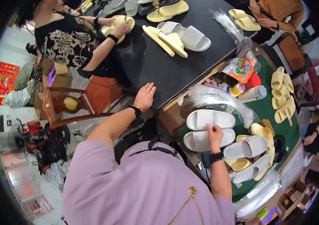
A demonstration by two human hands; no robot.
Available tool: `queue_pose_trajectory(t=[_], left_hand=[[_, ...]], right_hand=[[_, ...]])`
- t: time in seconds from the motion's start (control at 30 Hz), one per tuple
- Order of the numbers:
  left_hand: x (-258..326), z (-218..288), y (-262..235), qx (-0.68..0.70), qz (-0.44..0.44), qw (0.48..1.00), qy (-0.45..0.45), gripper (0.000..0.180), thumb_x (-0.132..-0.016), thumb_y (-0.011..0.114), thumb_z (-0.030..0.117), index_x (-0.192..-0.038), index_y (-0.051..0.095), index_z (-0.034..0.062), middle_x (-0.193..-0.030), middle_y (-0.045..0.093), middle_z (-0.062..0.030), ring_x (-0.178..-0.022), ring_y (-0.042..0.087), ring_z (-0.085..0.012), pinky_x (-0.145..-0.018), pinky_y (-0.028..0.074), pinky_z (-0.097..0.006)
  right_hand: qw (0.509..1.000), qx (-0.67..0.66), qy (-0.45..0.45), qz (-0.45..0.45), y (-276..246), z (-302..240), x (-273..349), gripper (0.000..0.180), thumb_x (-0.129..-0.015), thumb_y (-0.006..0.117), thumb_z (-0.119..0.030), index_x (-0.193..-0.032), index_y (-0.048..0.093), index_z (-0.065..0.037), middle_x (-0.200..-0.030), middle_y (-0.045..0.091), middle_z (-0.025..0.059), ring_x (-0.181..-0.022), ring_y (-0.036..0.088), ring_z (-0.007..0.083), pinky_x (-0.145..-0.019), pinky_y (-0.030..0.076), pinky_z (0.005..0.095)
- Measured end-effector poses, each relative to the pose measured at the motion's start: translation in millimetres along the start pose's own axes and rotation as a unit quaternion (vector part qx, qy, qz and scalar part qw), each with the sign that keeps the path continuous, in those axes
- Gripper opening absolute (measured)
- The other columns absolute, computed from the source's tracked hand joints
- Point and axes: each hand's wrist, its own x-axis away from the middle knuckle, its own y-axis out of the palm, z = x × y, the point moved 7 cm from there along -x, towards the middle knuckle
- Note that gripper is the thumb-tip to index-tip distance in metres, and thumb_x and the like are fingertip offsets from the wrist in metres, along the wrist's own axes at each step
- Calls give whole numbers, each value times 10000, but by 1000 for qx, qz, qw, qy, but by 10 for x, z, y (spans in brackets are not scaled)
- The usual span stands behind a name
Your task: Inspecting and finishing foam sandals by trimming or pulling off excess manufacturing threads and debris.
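My left hand lies flat on the near corner of the black table, fingers stretched out, holding nothing. On the green-topped table to the right, a pair of light grey slides with ribbed straps sits side by side: a far slide and a near slide. Over the near one, at the gap between the two, is my right hand. Its fingers are bent and pinched together; whatever is between them is too small to make out. More grey slides and pale yellow slides overlap beside it.
Bundles of clear strands lie beyond the slides, near a capped bottle and an orange packet. A co-worker's hands hold a yellow slide across the black table. A wooden chair stands at left.
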Motion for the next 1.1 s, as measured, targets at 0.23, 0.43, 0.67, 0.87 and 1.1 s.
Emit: queue_pose_trajectory(t=[0.23, 0.43, 0.67, 0.87, 1.1], left_hand=[[-283, -18, -479, 326, -81, 942, 9, 483, -752, 677, 147, -1192, 551, -6, -1282, 526, -204, -1200, 484, -397, -1035, 400, -434], [-502, -454, -524, 605, -269, 741, -110, 804, -796, 777, 268, -1420, 347, -2, -1342, 514, -205, -1207, 537, -262, -991, 456, -370], [-1008, -1533, -107, 399, -80, 903, -140, 870, -781, 774, 320, -1427, 317, -40, -1415, 352, -345, -1331, 368, -438, -1090, 337, -429], [-779, -1187, -112, 385, -157, 909, -33, 831, -771, 768, 374, -1412, 388, 5, -1449, 285, -356, -1356, 281, -500, -1114, 287, -496], [-1103, -999, 39, 371, -137, 911, 120, 552, -849, 706, 263, -1336, 525, 76, -1457, 374, -250, -1358, 300, -477, -1110, 298, -496]], right_hand=[[868, -388, 311, -4, 160, -562, 27, 159, -908, 670, -187, -845, 641, -43, -717, 592, -13, -612, 554, 98, -547, 425, 228], [771, -579, 262, 43, 1259, -1664, -295, 248, -925, 647, -171, -1053, 588, 33, -995, 616, 83, -889, 603, 189, -779, 504, 320], [894, -327, 274, -136, 2293, -2077, -402, 357, -897, 578, -160, -1208, 523, 7, -1043, 606, 137, -938, 609, 234, -794, 515, 347], [986, -38, 130, -97, 2337, -1818, -480, 581, -802, 625, -206, -1304, 462, 36, -1247, 510, 305, -1080, 568, 386, -890, 471, 432], [966, -155, 137, -157, 2095, -2158, -585, 378, -808, 603, -184, -1111, 597, 41, -999, 632, 209, -851, 632, 311, -758, 508, 397]])
